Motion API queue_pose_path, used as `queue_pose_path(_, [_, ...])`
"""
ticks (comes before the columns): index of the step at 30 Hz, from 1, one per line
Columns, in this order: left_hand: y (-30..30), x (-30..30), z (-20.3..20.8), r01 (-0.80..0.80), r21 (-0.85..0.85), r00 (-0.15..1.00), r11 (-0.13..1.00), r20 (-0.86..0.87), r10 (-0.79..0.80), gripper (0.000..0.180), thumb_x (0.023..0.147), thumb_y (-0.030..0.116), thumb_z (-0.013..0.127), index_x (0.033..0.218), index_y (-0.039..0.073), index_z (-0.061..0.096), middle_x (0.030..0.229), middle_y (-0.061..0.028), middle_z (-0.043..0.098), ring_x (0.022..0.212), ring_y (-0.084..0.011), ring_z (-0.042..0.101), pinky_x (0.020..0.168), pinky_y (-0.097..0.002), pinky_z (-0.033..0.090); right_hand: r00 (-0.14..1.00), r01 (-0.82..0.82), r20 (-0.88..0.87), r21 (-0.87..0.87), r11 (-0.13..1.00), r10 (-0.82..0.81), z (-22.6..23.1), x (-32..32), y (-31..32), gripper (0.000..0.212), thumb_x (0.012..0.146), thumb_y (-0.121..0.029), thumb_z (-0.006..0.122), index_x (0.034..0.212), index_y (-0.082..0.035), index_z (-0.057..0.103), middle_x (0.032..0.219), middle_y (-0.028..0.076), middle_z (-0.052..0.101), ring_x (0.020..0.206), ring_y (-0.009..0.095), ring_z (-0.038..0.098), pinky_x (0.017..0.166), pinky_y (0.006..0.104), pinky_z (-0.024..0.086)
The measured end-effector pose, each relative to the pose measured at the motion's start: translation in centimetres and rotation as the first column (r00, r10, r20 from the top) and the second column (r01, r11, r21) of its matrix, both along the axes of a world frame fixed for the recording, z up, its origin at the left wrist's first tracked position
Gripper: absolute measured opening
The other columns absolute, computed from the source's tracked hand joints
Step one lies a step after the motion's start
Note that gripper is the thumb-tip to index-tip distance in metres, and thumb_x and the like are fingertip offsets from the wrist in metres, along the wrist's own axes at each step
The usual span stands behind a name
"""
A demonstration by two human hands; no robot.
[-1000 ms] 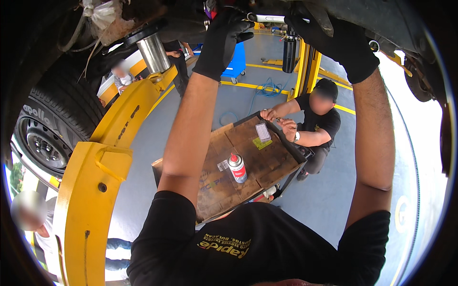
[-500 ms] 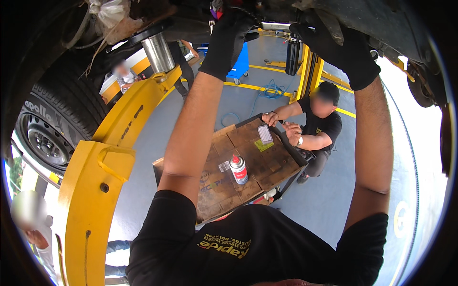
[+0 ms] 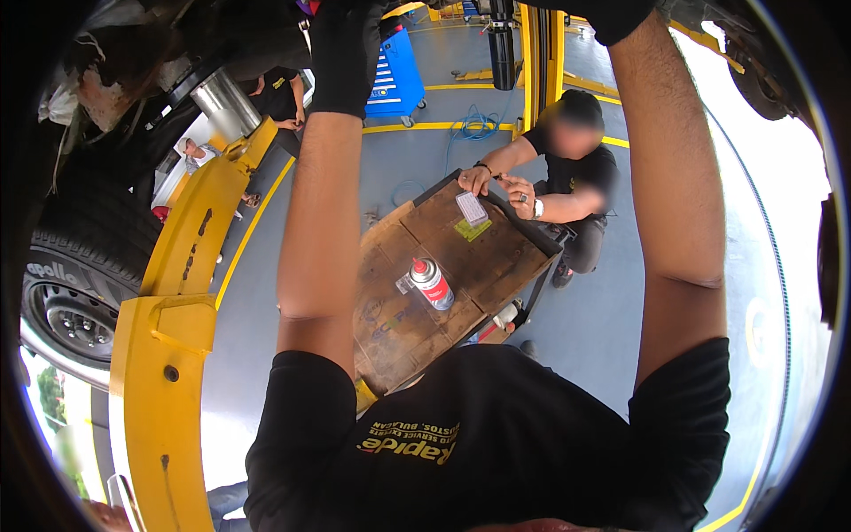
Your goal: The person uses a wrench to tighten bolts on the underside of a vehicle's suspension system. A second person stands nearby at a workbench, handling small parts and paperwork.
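Observation:
Both my arms reach up under the raised car's dark underside. My left hand, in a black glove, is at the top edge with its fingers out of the picture. Just left of it shows a small shiny metal piece; whether I touch it I cannot tell. The black glove of my right hand is cut off by the top edge too, so its fingers are hidden. A red-capped spray can stands below on a cart with a worn brown top.
A yellow lift arm rises at left beside a wheel. Across the cart crouches a co-worker, hands near a small pale box. Farther back are a blue tool cabinet, a coiled blue hose and a yellow post.
My view has shifted. Both gloves now sit higher in the picture, their fingers cut off at the top. The cart and co-worker appear farther left.

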State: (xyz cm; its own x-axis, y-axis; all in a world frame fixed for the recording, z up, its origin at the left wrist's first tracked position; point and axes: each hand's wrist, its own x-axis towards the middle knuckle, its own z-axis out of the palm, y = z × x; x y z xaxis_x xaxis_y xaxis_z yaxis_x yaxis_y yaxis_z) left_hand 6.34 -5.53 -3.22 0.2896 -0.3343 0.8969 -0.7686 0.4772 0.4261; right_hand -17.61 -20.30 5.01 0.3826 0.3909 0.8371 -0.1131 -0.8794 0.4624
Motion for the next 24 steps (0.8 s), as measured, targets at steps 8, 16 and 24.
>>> queue_pose_path(8, [0.9,-1.2,-0.2,-0.009,-0.060,0.994,0.998,-0.112,0.002,0.010,0.097,0.011,0.066,0.104,0.004,0.066,0.093,-0.0036,0.066,0.081,-0.0133,0.064,0.070,-0.0301,0.054,0.999,-0.013,0.037,0.252,0.968,0.003,-11.3,3.9,0.1,0.020,0.101,-0.025,0.066,0.119,-0.015,0.068,0.100,0.008,0.073,0.075,0.026,0.073,0.067,0.0425,0.057])
queue_pose_path(16, [2.1,-0.4,0.7,-0.556,-0.292,0.483,0.778,0.648,0.589,0.034,0.082,0.020,0.085,0.113,0.009,0.075,0.112,-0.0148,0.074,0.102,-0.0344,0.069,0.092,-0.0403,0.056,0.935,-0.339,0.231,0.805,0.488,0.268,-16.2,5.5,7.5,0.025,0.103,-0.026,0.059,0.096,-0.004,0.067,0.072,0.020,0.067,0.068,0.042,0.067,0.061,0.0495,0.051])
queue_pose_path(24, [1.4,-1.0,0.3,-0.308,0.009,0.873,0.951,0.399,0.279,0.025,0.093,0.004,0.071,0.118,0.001,0.071,0.118,-0.0159,0.073,0.111,-0.0297,0.071,0.096,-0.0365,0.060,0.987,-0.109,0.136,0.216,0.970,0.080,-10.3,2.2,0.2,0.022,0.099,-0.028,0.063,0.090,-0.010,0.072,0.075,0.011,0.073,0.072,0.031,0.074,0.063,0.0421,0.058])
